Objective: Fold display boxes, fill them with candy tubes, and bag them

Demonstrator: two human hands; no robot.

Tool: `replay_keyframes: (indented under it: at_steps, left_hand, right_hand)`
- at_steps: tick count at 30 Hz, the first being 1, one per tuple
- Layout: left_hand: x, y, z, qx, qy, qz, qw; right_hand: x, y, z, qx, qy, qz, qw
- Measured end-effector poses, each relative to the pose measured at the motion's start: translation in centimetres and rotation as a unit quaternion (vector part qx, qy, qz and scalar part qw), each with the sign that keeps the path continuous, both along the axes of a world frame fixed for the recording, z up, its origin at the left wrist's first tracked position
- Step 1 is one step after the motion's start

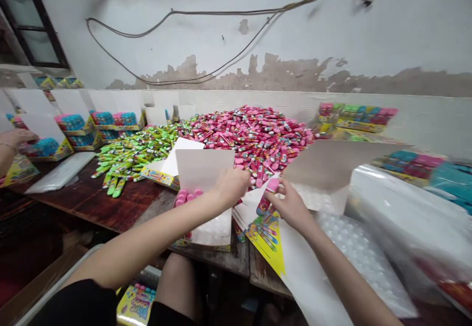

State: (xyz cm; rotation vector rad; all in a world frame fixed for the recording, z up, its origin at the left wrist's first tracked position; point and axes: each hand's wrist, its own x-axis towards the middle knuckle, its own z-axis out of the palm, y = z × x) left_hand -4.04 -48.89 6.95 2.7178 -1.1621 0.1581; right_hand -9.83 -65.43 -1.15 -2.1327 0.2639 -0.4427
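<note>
My right hand (292, 205) pinches a pink-capped candy tube (267, 196) between thumb and fingers, above a stack of flat printed cardboard (271, 232). My left hand (231, 187) is curled at the front edge of the pile of pink tubes (254, 134); its fingertips are turned away, and I cannot make out what is in them. Under my left forearm stands an open display box (205, 164) with its white back flap up. Pink-capped tubes (189, 196) fill its left side, and a clear bumpy plastic tray (212, 230) shows at its right.
Green tubes (129, 151) lie heaped to the left. Filled display boxes (77, 127) line the back left, where another person's hand (14, 139) touches one. Clear plastic packaging (409, 213) and more filled boxes (368, 117) are at right. A printed carton (135, 306) sits below the table.
</note>
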Motion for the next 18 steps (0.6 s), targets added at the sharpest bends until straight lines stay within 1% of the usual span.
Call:
replay_keyframes:
  at_steps: [2, 4, 6, 8, 9, 11, 14, 18]
  left_hand:
    - [-0.6, 4.6, 1.8, -0.038, -0.022, 0.0, 0.999]
    - [-0.8, 9.2, 3.5, -0.08, -0.025, -0.004, 0.996]
    - [-0.4, 13.2, 4.6, -0.103, -0.019, -0.019, 0.994]
    - [0.5, 16.1, 4.8, -0.104, -0.012, -0.037, 0.994]
    - [1.1, 17.0, 4.6, -0.094, -0.008, -0.046, 0.994]
    - [2.2, 18.1, 3.4, -0.065, 0.001, -0.059, 0.996]
    - [3.3, 18.6, 0.7, -0.032, 0.012, -0.07, 0.997]
    - [3.9, 18.5, -2.9, -0.016, 0.028, -0.077, 0.997]
  right_hand:
    - [-0.3, 1.3, 1.3, 0.074, -0.024, 0.046, 0.996]
    - [-0.2, 3.1, 2.6, 0.097, -0.022, 0.095, 0.991]
    - [0.4, 5.5, 3.4, 0.076, -0.022, 0.149, 0.986]
    - [1.4, 8.0, 3.8, 0.018, -0.052, 0.194, 0.979]
    - [1.9, 9.2, 3.9, -0.015, -0.069, 0.211, 0.975]
    - [2.9, 11.3, 3.8, -0.069, -0.086, 0.235, 0.966]
    - [4.0, 13.6, 3.7, -0.113, -0.067, 0.26, 0.957]
    - [4.4, 15.1, 2.8, -0.137, -0.048, 0.276, 0.95]
